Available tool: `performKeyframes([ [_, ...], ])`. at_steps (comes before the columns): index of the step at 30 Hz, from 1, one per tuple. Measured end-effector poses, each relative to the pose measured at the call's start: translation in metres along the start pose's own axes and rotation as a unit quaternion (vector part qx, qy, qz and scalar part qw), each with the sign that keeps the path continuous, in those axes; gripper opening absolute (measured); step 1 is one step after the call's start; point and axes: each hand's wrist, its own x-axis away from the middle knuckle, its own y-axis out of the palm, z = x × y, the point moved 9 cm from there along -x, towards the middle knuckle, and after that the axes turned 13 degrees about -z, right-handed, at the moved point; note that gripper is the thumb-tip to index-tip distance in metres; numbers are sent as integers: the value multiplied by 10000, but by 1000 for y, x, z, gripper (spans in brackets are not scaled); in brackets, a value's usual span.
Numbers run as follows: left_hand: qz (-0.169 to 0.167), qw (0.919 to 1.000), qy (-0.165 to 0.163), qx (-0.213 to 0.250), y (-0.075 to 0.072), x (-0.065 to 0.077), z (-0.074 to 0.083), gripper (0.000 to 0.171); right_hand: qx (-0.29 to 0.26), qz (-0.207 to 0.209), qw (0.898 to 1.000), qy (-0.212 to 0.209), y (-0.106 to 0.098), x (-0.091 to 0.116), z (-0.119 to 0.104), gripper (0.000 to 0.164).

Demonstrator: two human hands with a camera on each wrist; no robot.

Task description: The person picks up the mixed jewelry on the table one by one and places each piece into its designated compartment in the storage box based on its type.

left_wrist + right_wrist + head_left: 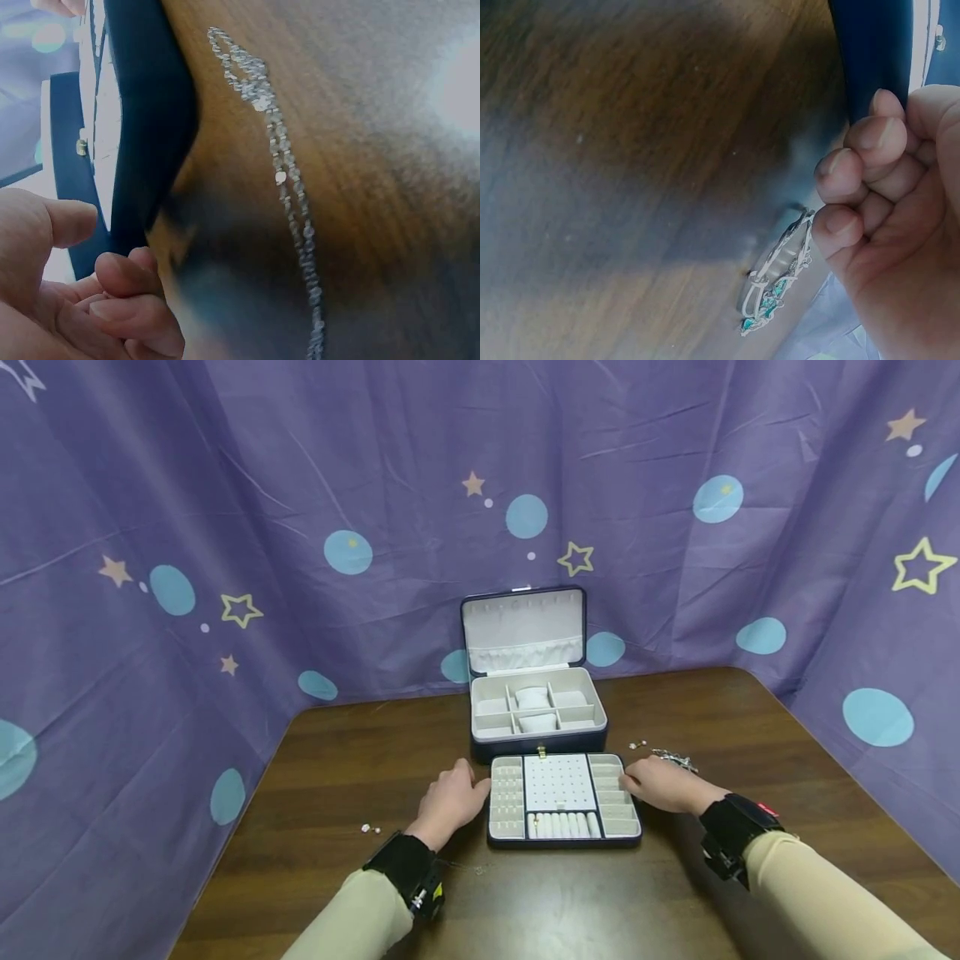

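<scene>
A navy jewelry tray [561, 843] with a pale lining lies on the table in front of an open navy jewelry box [540, 745]. My left hand [453, 797] is at the tray's left edge. In the left wrist view its thumb and bent fingers stand apart, a gap between them. At the right edge, my right hand [663, 782] grips the tray rim, thumb over the top and fingers curled against the side; the exact contact is partly hidden. A silver chain necklace [289, 180] lies near my left wrist. Beside my right fingers is a silver bracelet [776, 274] with green stones.
Small pearl-like pieces lie left [370, 828] of the tray and right [637, 745] of the box. The box lid [525, 618] stands up near the purple curtain [405, 460]. Two small white cushions [532, 697] sit in the box compartments. A brown wooden table [330, 785] carries everything.
</scene>
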Motion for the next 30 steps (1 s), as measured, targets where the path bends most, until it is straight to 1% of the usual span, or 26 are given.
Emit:
performKeyframes([
  [3,-99,9999,77,61,5,-3,-3,31,6,16,10000,-58,-1,0,-1,27],
  [7,-171,9990,412,83,9,-4,1,26,-10,-11,10000,-87,-2,1,-3,27],
  [10,-299,9973,651,135,12,-5,4,24,-68,-87,9999,-33,-2,2,-2,26],
  [15,-686,9933,762,531,19,-6,4,19,-96,-162,9998,11,-1,2,0,24],
  [18,-855,9900,833,752,21,-6,4,16,-72,-160,9998,13,-1,1,1,24],
  [21,-954,9882,899,786,22,-4,5,14,-42,-184,9998,39,0,0,1,24],
  [26,-1099,9866,858,842,24,-2,5,15,-68,-262,9996,96,1,0,2,23],
  [30,-1026,9857,982,910,23,0,9,12,-54,-222,9997,30,0,0,2,23],
])
